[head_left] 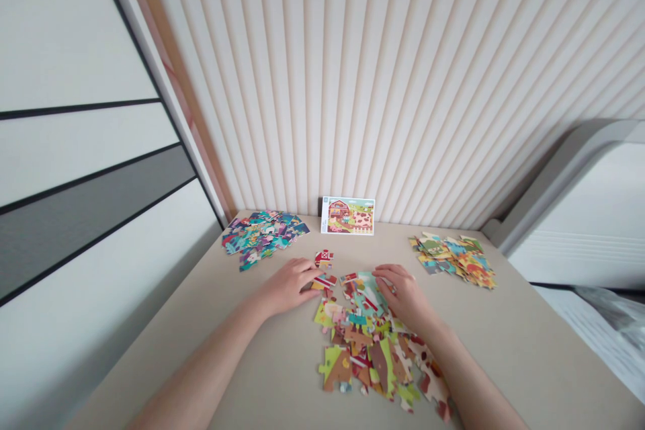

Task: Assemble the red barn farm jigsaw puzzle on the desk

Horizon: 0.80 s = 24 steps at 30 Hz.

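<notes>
My left hand [294, 287] has its fingertips on a red and white puzzle piece [325, 281] at the left edge of the central pile. Just above that piece lies a red barn piece [324, 257]. My right hand [401, 287] touches a pale blue-green piece [371, 284] at the pile's upper right. The central pile of puzzle pieces [359, 336] spreads between my forearms, mostly green, brown and red. Behind it a farm picture card [349, 216] leans upright.
A pile of purple and teal pieces [265, 235] lies at the table's back left. Yellow and orange pieces [456, 256] lie at the back right. A ribbed cream panel [353, 80] rises behind the table [252, 363]. Papers and clear plastic [612, 316] are at the far right.
</notes>
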Tool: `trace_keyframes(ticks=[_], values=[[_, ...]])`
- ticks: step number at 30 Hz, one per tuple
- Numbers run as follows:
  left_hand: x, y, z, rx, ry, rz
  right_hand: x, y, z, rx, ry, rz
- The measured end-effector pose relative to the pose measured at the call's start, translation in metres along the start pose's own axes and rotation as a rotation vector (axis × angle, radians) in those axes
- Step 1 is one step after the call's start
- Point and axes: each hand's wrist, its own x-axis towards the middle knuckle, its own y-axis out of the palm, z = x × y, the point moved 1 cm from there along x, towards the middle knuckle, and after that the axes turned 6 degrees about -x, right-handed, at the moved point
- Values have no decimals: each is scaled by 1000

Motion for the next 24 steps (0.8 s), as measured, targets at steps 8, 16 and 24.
trace_keyframes(ticks=[8,16,24], values=[[0,2,5,-22,58,-64,0,2,-1,-16,1,15],[2,2,8,-165,46,-6,-1,4,-2,-34,-1,32],[3,3,5,-150,-10,-20,0,2,0,-33,10,58]])
